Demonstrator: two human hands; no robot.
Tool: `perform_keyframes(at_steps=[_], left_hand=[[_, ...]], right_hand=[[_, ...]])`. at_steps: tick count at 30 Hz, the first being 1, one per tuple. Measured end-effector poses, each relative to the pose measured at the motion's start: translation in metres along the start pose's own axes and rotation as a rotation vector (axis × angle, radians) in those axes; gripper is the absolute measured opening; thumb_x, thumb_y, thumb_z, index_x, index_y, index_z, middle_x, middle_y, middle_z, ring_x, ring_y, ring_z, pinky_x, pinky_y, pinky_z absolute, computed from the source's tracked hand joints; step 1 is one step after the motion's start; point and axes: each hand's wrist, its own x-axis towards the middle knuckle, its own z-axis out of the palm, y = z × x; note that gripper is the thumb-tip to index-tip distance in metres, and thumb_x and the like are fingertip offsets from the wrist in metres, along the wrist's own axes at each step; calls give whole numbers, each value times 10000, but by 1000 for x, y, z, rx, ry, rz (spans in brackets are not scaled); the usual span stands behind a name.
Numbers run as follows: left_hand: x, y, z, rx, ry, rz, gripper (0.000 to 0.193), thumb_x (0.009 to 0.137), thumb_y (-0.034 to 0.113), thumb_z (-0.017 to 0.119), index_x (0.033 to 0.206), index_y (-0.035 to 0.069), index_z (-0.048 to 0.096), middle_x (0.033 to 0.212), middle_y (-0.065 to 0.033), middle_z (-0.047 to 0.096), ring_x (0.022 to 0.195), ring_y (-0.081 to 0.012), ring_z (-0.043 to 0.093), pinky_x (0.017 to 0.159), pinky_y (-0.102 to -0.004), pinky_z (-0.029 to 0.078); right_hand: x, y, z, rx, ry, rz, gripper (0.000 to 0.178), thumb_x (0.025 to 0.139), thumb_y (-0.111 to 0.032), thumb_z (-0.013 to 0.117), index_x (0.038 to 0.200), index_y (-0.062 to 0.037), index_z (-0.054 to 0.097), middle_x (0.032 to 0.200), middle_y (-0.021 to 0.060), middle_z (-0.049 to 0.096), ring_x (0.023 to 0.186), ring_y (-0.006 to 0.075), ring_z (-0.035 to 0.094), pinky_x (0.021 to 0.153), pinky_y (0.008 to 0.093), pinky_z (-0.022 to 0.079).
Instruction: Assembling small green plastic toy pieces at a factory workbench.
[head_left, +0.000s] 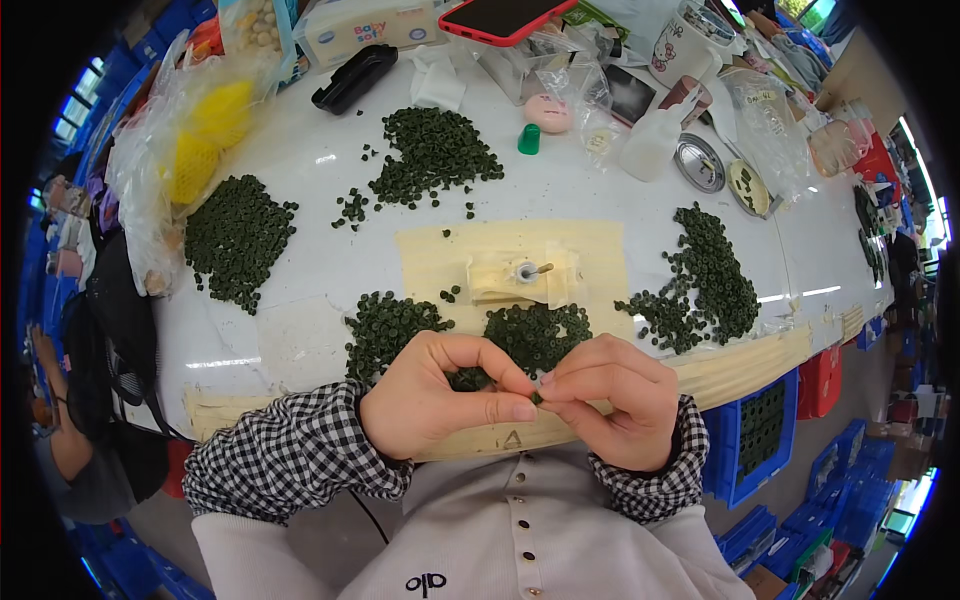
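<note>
Close to the table's near edge, my left hand point(425, 395) and my right hand point(625, 395) meet with thumbs and fingertips pinched together. Between them shows a small dark green piece point(537, 398), gripped from both sides; its shape is mostly hidden by the fingers. Just beyond my hands lie two heaps of small dark green ring-like parts, one at the left point(395, 325) and one in the middle point(545, 330). Behind the middle heap, a tape-wrapped yellowish block point(490, 280) holds a short metal post point(527, 271) with a brass-coloured pin pointing right.
More green parts are heaped at far left point(240, 240), back centre point(430, 155) and right point(710, 280). Along the back sit a phone point(510, 18), a black case point(355, 80), a squeeze bottle point(655, 140) and round tins point(700, 163). A blue crate point(755, 440) stands below the right edge.
</note>
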Motion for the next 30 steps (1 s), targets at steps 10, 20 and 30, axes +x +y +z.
perform_keyframes(at_steps=[10, 20, 30], left_hand=[[0, -2, 1, -27, 15, 16, 125, 769, 32, 741, 872, -2, 680, 829, -27, 661, 754, -55, 547, 693, -205, 442], [0, -3, 1, 33, 29, 75, 108, 766, 31, 743, 846, 2, 677, 795, -10, 649, 692, -41, 505, 648, -194, 423], [-2, 0, 1, 88, 52, 122, 120, 797, 74, 724, 890, 5, 691, 822, -27, 674, 736, -53, 557, 693, -199, 452]], right_hand=[[1, -1, 0, 13, -9, 23, 167, 711, 45, 722, 854, -15, 659, 821, 86, 644, 740, 200, 625, 620, 268, 507], [0, -1, 1, 30, -10, 51, 174, 708, 61, 716, 857, -6, 655, 820, 95, 642, 742, 204, 625, 619, 276, 510], [0, -1, 1, 5, 20, 43, 182, 702, 61, 722, 859, -6, 658, 817, 93, 640, 732, 205, 627, 614, 278, 511]])
